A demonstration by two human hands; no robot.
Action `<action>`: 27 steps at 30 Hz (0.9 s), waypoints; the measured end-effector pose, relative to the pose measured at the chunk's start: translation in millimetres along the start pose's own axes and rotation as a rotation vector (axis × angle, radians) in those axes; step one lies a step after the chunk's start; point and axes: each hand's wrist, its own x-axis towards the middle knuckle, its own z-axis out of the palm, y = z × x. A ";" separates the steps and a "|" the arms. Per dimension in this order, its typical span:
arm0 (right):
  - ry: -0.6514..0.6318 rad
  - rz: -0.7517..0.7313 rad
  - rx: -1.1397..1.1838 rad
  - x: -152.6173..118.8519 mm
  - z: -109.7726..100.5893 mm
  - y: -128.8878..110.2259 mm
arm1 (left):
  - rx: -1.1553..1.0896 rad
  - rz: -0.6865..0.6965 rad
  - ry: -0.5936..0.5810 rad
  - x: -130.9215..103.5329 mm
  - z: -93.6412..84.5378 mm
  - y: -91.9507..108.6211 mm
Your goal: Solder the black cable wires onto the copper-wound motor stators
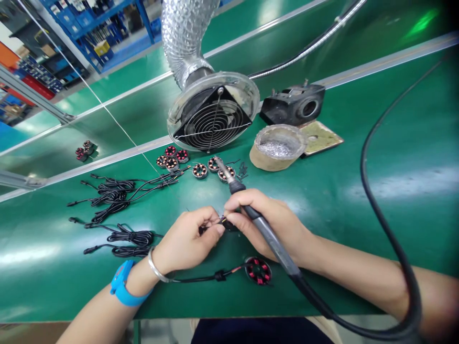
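My left hand [190,239] is closed in a pinch on the end of a black cable, with small thin wires showing at its fingertips. In my right hand [276,222] lies a soldering iron [274,241], its metal tip pointing up and away. The thumb and forefinger of that hand also meet at the wires, beside my left fingertips. A dark round part [229,224] sits under the fingers, mostly hidden. Nearer me, a motor stator with red windings [258,271] lies joined to a black cable [195,279].
Bundled black cables [113,193] lie at left. Several copper-wound stators [200,170] sit beyond my hands, below a fume extractor fan [213,126]. A tub of silvery material [278,148] and a black iron stand [294,105] are at back right. The iron's cord [376,200] loops at right.
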 end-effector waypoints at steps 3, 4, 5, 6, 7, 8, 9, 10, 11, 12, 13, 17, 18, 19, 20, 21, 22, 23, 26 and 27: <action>0.061 -0.030 -0.036 0.5 -11.0 -1.3 | -0.070 -0.020 -0.012 0.9 -0.1 -4.0; 0.071 -0.028 -0.039 0.0 -16.1 -2.6 | -0.069 -0.017 -0.009 0.8 -0.4 -4.0; 0.078 -0.024 -0.043 -0.7 -21.5 -4.3 | -0.062 -0.011 -0.003 0.4 -0.6 -3.7; 0.085 -0.019 -0.052 -1.5 -27.0 -6.1 | -0.052 -0.002 0.005 -0.1 -0.8 -3.1; 0.091 -0.021 -0.059 -2.2 -32.2 -7.8 | -0.042 0.006 0.016 -0.9 -0.7 -2.5; 0.097 -0.026 -0.060 -2.7 -36.8 -9.3 | -0.031 0.011 0.031 -1.7 -0.3 -2.1; 0.108 -0.029 -0.048 -3.1 -40.4 -10.4 | -0.019 0.012 0.046 -2.6 0.3 -2.2; 0.119 -0.027 -0.017 -3.2 -42.9 -10.8 | -0.005 0.008 0.063 -3.5 1.2 -2.7; 0.129 -0.008 0.032 -3.2 -44.2 -10.6 | 0.008 0.000 0.081 -4.4 2.2 -3.7; 0.142 0.023 0.095 -3.1 -44.2 -9.8 | 0.017 -0.010 0.099 -5.3 3.3 -5.0; 0.161 0.066 0.158 -3.0 -43.4 -8.5 | 0.020 -0.021 0.110 -6.1 4.2 -6.4; 0.225 0.195 0.307 -3.0 -35.6 -1.4 | -0.006 -0.050 0.117 -8.1 5.7 -10.0; 0.227 0.205 0.316 -3.0 -33.9 -0.1 | -0.014 -0.052 0.116 -8.3 5.6 -9.9; 0.223 0.216 0.321 -3.0 -32.6 0.8 | -0.024 -0.053 0.117 -8.4 5.5 -9.6; 0.220 0.224 0.324 -3.0 -31.7 1.3 | -0.032 -0.054 0.118 -8.6 5.4 -9.1; 0.215 0.230 0.325 -2.9 -31.1 1.4 | -0.038 -0.054 0.118 -8.6 5.4 -8.7; 0.211 0.235 0.326 -2.9 -30.9 1.3 | -0.040 -0.055 0.118 -8.7 5.4 -8.4; 0.206 0.238 0.327 -2.8 -30.8 1.0 | -0.039 -0.055 0.117 -8.8 5.6 -8.2; 0.185 0.244 0.338 -2.8 -30.7 0.3 | -0.031 -0.058 0.116 -8.9 5.9 -8.6; 0.179 0.242 0.344 -2.8 -30.7 0.2 | -0.029 -0.058 0.115 -8.8 5.9 -8.9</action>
